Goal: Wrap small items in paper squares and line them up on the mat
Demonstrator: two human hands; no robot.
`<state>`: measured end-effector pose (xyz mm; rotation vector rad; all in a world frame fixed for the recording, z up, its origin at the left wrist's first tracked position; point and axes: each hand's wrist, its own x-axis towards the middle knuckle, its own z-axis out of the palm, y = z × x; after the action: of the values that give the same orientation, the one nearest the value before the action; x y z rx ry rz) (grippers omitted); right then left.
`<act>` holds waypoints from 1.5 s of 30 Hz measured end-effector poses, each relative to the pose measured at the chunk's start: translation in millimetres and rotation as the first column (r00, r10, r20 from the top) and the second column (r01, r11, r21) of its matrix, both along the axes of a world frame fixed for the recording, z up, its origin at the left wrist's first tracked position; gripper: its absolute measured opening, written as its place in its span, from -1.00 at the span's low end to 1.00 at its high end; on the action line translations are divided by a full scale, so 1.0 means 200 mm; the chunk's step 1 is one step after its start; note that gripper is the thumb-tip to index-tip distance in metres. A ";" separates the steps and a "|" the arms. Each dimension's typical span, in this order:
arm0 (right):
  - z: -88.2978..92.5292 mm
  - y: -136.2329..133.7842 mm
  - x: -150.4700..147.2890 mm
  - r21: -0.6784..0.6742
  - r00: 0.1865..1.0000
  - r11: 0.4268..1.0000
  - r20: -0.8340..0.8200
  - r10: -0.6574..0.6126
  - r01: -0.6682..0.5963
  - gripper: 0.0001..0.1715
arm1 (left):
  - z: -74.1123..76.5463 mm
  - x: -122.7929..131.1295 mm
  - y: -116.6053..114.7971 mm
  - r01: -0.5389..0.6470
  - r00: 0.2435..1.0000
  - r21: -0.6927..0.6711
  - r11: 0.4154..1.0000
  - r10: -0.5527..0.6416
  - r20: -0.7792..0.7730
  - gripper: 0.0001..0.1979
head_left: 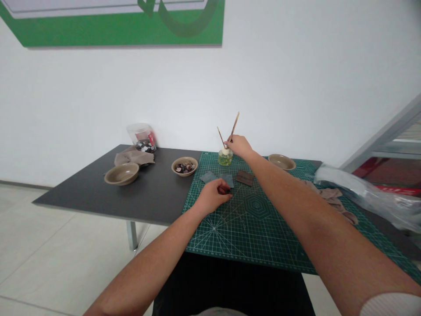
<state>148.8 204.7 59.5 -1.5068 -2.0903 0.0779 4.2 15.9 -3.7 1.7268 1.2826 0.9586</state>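
My right hand (240,145) pinches a slender brown stick, apparently a brush (234,124), over the mouth of a small glass jar (225,158) with yellow-green liquid. The brush's lower end is hidden by the fingers and the jar's neck. A second, thinner stick (220,137) leans in the same jar. Closer to me, my left hand (215,195) is closed in a pinch around a small dark piece, perhaps a stone (230,191), mostly covered by the fingers. Just beyond that hand lie grey-blue squares (227,179) and a brown square (244,177), which look like sandpaper.
A bowl of small stones (185,167) stands left of the green cutting mat (263,237). Other bowls (121,174) (282,162), a cloth (133,155) and a clear tub (141,137) sit farther out. At right lie crumpled cloth (333,199) and a plastic bag (365,193).
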 end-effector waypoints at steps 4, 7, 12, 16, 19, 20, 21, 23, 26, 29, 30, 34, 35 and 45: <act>-0.02 0.00 0.00 -0.101 0.999 0.995 -0.039 -0.008 0.004 -0.80 | 0.00 0.00 0.00 -0.010 1.000 -0.003 1.000 0.010 -0.010 -0.80; -0.04 -0.01 0.00 -0.114 0.989 0.993 -0.147 -0.018 0.001 -0.72 | 0.01 0.00 0.00 -0.020 1.000 -0.017 1.000 0.020 -0.009 -0.79; -0.05 -0.04 0.03 -0.087 0.964 0.993 -0.263 0.051 -0.076 -0.81 | 0.02 0.01 0.00 -0.013 1.000 -0.039 0.999 0.013 0.000 -0.79; -0.05 -0.12 0.04 -0.024 0.955 1.000 -0.296 0.012 -0.020 -0.57 | 0.01 0.00 0.01 -0.039 0.999 -0.029 0.999 0.039 0.003 -0.77; -0.09 -0.31 0.06 0.166 0.935 0.981 -0.353 -0.034 0.098 -0.58 | -0.01 -0.01 0.02 -0.061 0.998 -0.015 0.998 0.061 0.030 -0.77; -0.10 -0.39 0.06 0.184 0.938 0.981 -0.346 0.012 0.056 -0.63 | -0.01 -0.01 0.02 -0.064 0.997 -0.005 0.998 0.064 0.046 -0.76; -0.13 -0.48 0.07 0.146 0.946 0.989 -0.316 0.072 -0.027 -0.67 | -0.02 0.00 0.02 -0.068 0.996 0.006 0.998 0.067 0.062 -0.75; -0.17 -0.65 0.08 0.023 0.949 0.987 -0.274 0.159 -0.159 -0.70 | -0.03 0.00 0.03 -0.074 0.994 0.029 0.997 0.071 0.088 -0.73; -0.23 -0.84 0.10 -0.106 0.944 0.974 -0.287 0.164 -0.201 -0.70 | -0.03 0.01 0.02 -0.068 0.993 0.078 0.995 0.060 0.103 -0.73; -0.25 -0.92 0.11 -0.223 0.936 0.955 -0.333 0.114 -0.196 -0.69 | -0.02 0.01 0.00 -0.045 0.997 0.145 0.988 0.035 0.068 -0.73; -0.25 -0.93 0.11 -0.253 0.935 0.948 -0.342 0.098 -0.192 -0.70 | -0.01 0.01 0.00 -0.038 0.999 0.166 0.985 0.032 0.037 -0.76; -0.23 -0.95 0.10 -0.319 0.932 0.930 -0.357 0.058 -0.180 -0.78 | -0.01 0.02 -0.02 -0.007 0.997 0.231 0.973 0.024 -0.069 -0.80; -0.22 -0.95 0.10 -0.322 0.934 0.930 -0.352 0.057 -0.178 -0.80 | 0.00 0.02 -0.02 0.006 0.996 0.243 0.970 0.016 -0.089 -0.81; -0.09 -0.77 0.59 -0.093 0.964 0.961 -0.010 -0.264 0.262 -0.77 | -0.01 0.02 -0.02 -0.007 0.995 0.250 0.968 0.031 -0.092 -0.83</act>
<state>267.5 50.8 41.2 -1.8167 -1.8720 0.0905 9.2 11.6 -5.0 1.9766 1.2851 1.0990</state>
